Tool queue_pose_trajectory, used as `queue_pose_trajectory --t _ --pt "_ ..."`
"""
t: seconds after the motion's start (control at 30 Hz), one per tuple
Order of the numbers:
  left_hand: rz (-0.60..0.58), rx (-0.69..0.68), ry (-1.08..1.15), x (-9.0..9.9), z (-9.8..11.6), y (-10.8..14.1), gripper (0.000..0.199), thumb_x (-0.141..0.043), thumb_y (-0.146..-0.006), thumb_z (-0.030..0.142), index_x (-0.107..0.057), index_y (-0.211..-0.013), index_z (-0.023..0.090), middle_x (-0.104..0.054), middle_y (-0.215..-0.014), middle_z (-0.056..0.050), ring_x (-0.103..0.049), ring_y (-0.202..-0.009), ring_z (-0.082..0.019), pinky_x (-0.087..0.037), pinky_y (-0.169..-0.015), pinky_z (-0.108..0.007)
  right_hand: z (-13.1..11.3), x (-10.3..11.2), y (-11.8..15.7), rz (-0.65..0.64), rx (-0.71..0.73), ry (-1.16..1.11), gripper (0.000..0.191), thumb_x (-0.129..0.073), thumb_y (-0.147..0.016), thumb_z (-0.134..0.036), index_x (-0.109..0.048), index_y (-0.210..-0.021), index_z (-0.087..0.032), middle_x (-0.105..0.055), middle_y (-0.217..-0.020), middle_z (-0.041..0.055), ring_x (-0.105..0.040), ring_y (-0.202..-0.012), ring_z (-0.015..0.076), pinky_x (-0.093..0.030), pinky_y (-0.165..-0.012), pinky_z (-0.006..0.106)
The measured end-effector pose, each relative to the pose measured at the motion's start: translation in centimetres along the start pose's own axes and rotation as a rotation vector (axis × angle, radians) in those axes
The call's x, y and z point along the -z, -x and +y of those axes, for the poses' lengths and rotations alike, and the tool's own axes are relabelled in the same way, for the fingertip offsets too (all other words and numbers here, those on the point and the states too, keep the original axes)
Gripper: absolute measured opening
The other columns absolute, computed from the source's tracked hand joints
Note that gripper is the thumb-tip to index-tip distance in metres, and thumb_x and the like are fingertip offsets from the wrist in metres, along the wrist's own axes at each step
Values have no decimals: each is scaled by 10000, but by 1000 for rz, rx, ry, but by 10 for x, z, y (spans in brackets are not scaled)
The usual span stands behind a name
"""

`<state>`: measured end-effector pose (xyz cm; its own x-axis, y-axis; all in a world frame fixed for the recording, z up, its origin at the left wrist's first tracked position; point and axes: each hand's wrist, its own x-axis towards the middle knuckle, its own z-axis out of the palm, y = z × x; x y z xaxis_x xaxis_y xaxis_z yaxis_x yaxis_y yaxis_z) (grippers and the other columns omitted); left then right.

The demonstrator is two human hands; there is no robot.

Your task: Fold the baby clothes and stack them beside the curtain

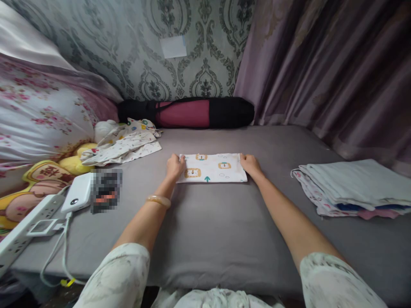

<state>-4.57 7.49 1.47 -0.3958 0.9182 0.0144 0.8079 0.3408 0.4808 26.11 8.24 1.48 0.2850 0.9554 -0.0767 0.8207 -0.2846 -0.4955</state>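
Observation:
A white cloth [212, 169] printed with orange lion faces and green arrows lies folded into a flat rectangle on the grey bed sheet [221, 231]. At its left end my left hand [175, 166] pinches the edge, thumb on top; a pale bangle circles that wrist. The opposite end is gripped by my right hand [251, 165], its fingers curled around the far right corner. Both forearms reach straight forward, and the cloth looks stretched between the hands.
Folded clothes [356, 186] are stacked at right. At left are crumpled printed clothes [128, 145], a power strip [30, 229], a white power bank [77, 192] with cables, and plush toys [48, 173]. A black-and-maroon long bag [184, 113] lies along the wall beside a purple curtain [289, 64].

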Motion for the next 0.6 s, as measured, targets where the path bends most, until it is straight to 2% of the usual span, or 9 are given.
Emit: queue_pose_trajectory --t 0.07,0.13,0.2,0.37,0.5,0.6 --pt "-100 57 113 10 -9 1 324 -490 -899 460 -606 -907 158 -699 -848 -121 -673 -793 -228 -472 -659 -281 12 8 0 -105 -53 -180 473 -313 -1001 -429 -670 -944 -125 -713 -859 148 -681 -693 185 -466 -574 248" --pt "-224 83 231 21 -22 7 322 -545 -856 474 -609 -830 160 -660 -689 -63 -637 -632 -181 -447 -562 -246 26 15 7 -184 -86 -305 453 -314 -1003 -427 -650 -930 -133 -691 -757 89 -591 -498 118 -396 -449 212" --pt "-321 73 323 31 -36 18 337 -607 -799 496 -606 -751 162 -617 -611 -22 -580 -544 -137 -400 -495 -215 38 21 21 -225 -77 -343 403 -361 -996 -412 -632 -873 -140 -648 -671 37 -490 -404 77 -322 -386 191" --pt "-478 21 470 46 -59 46 432 -736 -627 567 -630 -711 157 -554 -556 24 -432 -448 -71 -286 -417 -187 48 26 59 -303 -8 -347 331 -512 -937 -414 -578 -732 -163 -494 -486 -53 -344 -342 46 -205 -347 177" --pt "-531 76 567 48 -58 58 442 -806 -547 510 -630 -739 153 -516 -535 49 -375 -409 -50 -235 -399 -189 42 28 72 -352 -13 -395 228 -598 -884 -358 -550 -757 -175 -472 -472 -81 -286 -331 34 -169 -345 177" --pt "-551 119 569 48 -55 60 402 -818 -558 463 -611 -702 151 -519 -529 47 -362 -387 -43 -213 -386 -195 39 29 74 -375 -17 -401 232 -610 -867 -361 -532 -745 -179 -458 -450 -86 -280 -323 36 -153 -342 180"
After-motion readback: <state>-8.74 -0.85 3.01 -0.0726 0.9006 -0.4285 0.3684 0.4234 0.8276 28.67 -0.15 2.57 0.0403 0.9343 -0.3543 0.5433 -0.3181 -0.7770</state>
